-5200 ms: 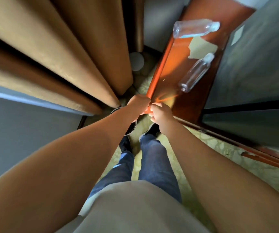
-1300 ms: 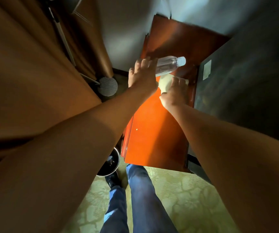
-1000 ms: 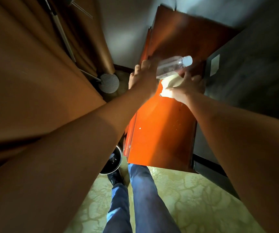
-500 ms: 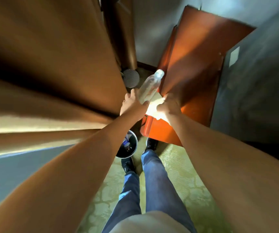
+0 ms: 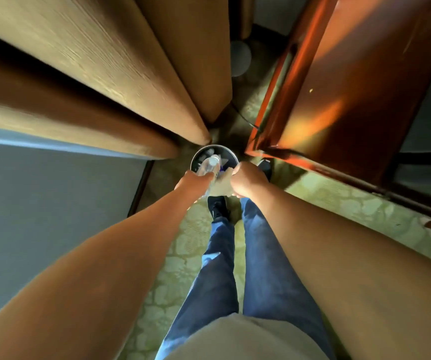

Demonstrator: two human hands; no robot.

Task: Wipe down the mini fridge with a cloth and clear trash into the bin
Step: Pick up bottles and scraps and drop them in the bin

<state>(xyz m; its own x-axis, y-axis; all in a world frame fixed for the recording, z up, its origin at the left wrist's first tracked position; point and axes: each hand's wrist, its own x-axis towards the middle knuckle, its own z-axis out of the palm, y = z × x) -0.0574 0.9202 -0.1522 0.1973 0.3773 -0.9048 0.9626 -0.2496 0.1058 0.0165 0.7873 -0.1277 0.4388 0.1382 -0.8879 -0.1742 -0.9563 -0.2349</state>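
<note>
While the left hand (image 5: 194, 181) curls round a clear plastic bottle (image 5: 208, 165) (no label readable), its white cap points into the round metal-rimmed bin (image 5: 231, 155) just below. Beside it, the right hand (image 5: 248, 179) bunches a pale cloth (image 5: 219, 185). Glossy red-brown wood cabinet (image 5: 352, 100) stands right, tan curtain (image 5: 105, 68) left, patterned green carpet (image 5: 183, 268) beneath.

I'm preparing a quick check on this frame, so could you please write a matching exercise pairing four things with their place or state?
Things:
1. bottle
2. bin
3. cloth
4. curtain

Places or states:
a. hangs in folds at the left
b. held in the left hand, over the bin
c. on the floor, beyond the shoes
d. gripped by the right hand

Pairs: 1-b, 2-c, 3-d, 4-a
</note>
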